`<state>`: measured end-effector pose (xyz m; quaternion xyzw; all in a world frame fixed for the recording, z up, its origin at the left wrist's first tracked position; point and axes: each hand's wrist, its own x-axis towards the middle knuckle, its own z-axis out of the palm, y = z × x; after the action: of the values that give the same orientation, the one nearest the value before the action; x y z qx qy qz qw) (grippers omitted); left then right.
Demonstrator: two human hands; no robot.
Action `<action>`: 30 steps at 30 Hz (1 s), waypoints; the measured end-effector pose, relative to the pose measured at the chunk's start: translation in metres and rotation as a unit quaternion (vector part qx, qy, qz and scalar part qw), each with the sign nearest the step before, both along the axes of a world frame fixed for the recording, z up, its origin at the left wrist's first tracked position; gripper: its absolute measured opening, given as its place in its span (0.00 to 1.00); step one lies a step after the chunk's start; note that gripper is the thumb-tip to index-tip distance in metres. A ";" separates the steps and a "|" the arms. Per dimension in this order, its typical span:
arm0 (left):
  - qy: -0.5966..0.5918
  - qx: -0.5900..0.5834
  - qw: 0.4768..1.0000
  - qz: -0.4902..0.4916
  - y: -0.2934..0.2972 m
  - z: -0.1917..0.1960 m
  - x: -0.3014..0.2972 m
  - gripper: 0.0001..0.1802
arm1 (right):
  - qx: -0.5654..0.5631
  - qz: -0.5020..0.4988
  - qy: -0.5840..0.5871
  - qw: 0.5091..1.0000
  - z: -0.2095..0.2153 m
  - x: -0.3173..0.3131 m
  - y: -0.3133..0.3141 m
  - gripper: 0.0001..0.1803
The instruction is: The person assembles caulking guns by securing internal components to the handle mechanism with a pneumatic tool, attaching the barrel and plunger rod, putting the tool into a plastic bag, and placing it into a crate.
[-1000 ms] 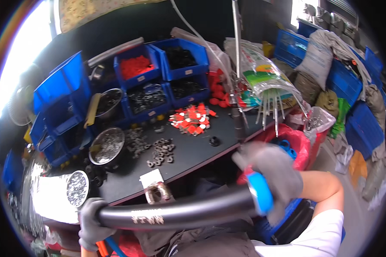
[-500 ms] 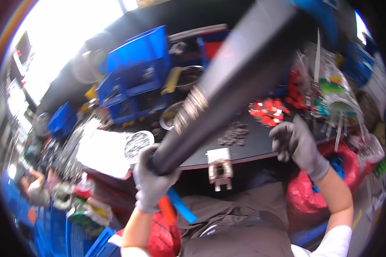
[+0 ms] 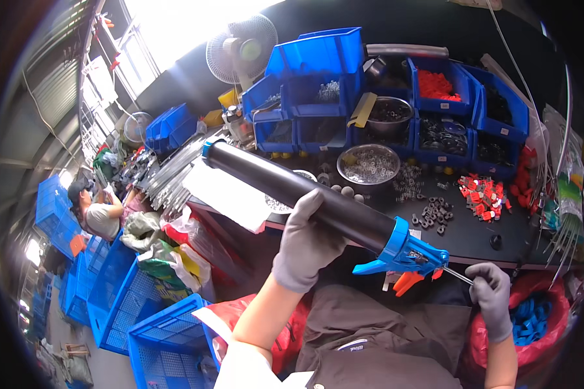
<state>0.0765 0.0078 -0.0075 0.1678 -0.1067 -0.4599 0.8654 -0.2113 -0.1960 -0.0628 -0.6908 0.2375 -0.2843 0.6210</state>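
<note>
Swung down from steep near-vertical half a second ago to a shallow diagonal: long black caulking gun [image 3: 292,188], held over the surface [image 3: 474,236], nozzle end up-left, blue trigger end low right. Left hand [image 3: 305,243] wrapped around mid-barrel, fingers closed. Right hand [image 3: 490,295] off the barrel now, fingers pinching the thin plunger rod [image 3: 457,275]. Open room left of the barrel; blue bins [image 3: 318,71] crowding behind.
</note>
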 end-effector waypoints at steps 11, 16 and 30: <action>-0.117 -0.377 0.909 -0.136 -0.014 -0.034 0.006 0.29 | -0.644 0.013 0.079 0.761 -0.030 -0.046 0.055 0.12; -0.112 -0.328 0.935 -0.076 -0.013 -0.035 0.000 0.27 | -0.608 0.025 0.096 0.788 -0.001 -0.034 0.058 0.09; -0.081 0.042 0.993 0.077 -0.049 -0.033 -0.082 0.18 | 0.086 0.105 -0.010 0.991 0.024 0.074 0.024 0.25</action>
<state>-0.0056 -0.0411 -0.0405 0.2481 -0.1439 -0.3805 0.8792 -0.1374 -0.1721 -0.0387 -0.6531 0.1805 -0.2030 0.7069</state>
